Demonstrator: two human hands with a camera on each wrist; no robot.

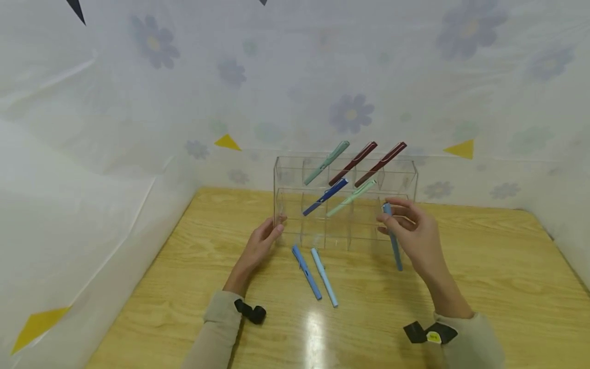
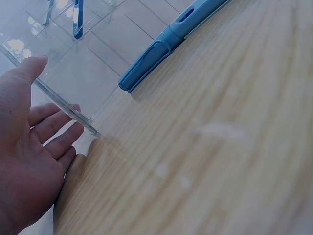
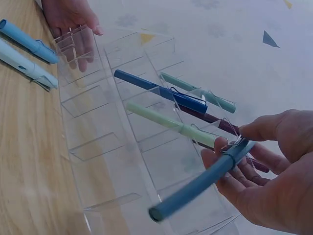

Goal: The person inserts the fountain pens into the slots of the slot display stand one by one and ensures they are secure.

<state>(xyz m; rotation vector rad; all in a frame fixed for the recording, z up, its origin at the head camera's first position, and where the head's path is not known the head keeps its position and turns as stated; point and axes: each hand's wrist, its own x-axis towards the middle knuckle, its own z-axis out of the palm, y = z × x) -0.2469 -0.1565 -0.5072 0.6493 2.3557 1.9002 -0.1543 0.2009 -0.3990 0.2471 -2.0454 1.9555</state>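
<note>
A clear plastic tiered rack (image 1: 338,241) stands on the table between my hands. My right hand (image 1: 415,233) pinches a grey-blue pen (image 1: 394,246) near its clip end, in front of the rack's right side. The pen's other end points down. At the rack's left side is my left hand (image 1: 258,246), its fingers fairly straight behind the side edge and its thumb at the front. Slanted in the rack are a teal pen (image 1: 327,163), two dark red pens (image 1: 354,163), a dark blue pen (image 1: 325,197) and a pale green pen (image 1: 352,198).
Before the rack, a blue pen (image 1: 306,272) and a light blue pen (image 1: 324,278) lie side by side on the wooden table (image 1: 369,328). A flowered white sheet (image 1: 286,92) hangs close behind the rack and along the sides.
</note>
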